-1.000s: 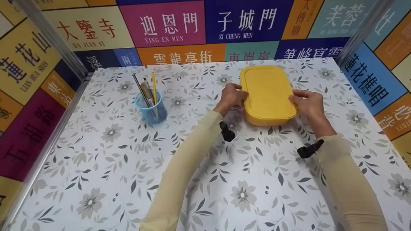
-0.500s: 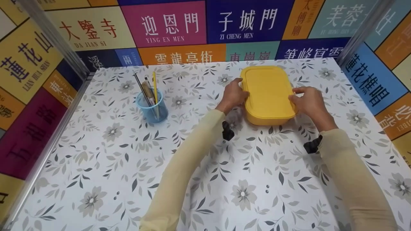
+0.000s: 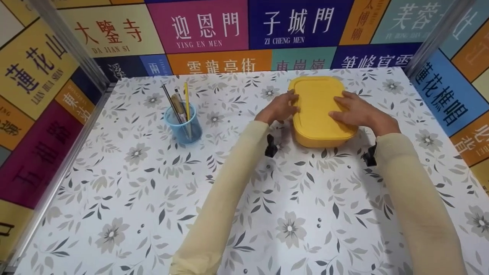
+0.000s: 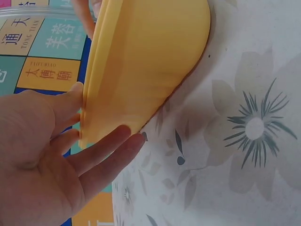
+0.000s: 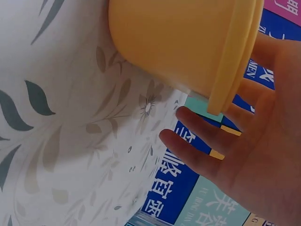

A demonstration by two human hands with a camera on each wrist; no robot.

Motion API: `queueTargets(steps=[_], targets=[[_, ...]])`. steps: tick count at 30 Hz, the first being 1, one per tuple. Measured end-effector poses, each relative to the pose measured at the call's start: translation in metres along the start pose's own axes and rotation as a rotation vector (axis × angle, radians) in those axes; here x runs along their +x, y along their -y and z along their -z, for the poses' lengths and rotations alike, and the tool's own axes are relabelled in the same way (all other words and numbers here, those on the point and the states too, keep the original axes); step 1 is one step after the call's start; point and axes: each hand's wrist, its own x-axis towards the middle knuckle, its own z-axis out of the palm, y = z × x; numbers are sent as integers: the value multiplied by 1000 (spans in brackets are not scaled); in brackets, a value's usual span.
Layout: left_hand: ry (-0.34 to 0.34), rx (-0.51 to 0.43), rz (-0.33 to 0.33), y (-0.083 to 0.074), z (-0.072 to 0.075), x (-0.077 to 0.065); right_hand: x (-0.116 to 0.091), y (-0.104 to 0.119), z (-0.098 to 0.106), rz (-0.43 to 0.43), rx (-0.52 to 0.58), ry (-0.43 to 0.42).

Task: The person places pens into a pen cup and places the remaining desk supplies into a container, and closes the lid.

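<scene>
A yellow lidded lunch box stands at the far right of the flower-patterned table. Its lid seems to sit on it all the way round, as far as I can see. My left hand touches the box's left side, thumb and fingertips at the lid's rim; in the left wrist view the two lowest fingers stretch along the box wall. Over the lid's right edge lies my right hand, thumb and fingers spread on top. From the right wrist view, two of its fingers stick out straight beyond the box.
A blue pen cup holding several pens, brushes and a yellow pencil stands at the back left. The white table meets a back wall of coloured panels with writing. Similar panels close both sides.
My right hand has shifted from the box's right side up onto the lid, its fingers spreading. The left hand stays at the left side with slightly changed fingers. The box has hardly moved.
</scene>
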Motion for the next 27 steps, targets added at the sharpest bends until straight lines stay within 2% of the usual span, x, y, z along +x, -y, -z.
queueTargets(steps=[3, 5, 10, 13, 18, 20, 24, 27], targets=[[13, -32, 35, 1, -2, -2, -1, 1, 2, -12, 0, 45], [0, -48, 27, 2, -5, -1, -2, -1, 3, -18, -4, 89], [-123, -51, -17, -3, -16, 1, -8, -9, 8, -36, 0, 215], [-156, -22, -21, -7, -22, 0, -12, -13, 7, -23, -25, 259], [-133, 35, -8, -9, -22, -4, -13, -12, 9, -11, -64, 246], [-99, 42, 2, -7, -20, -5, -14, -10, 11, -35, -62, 238], [8, 84, -21, -3, -19, -7, -15, -8, 13, -74, -66, 234], [29, 81, -20, 0, -20, -9, -14, -6, 11, -84, -64, 227]])
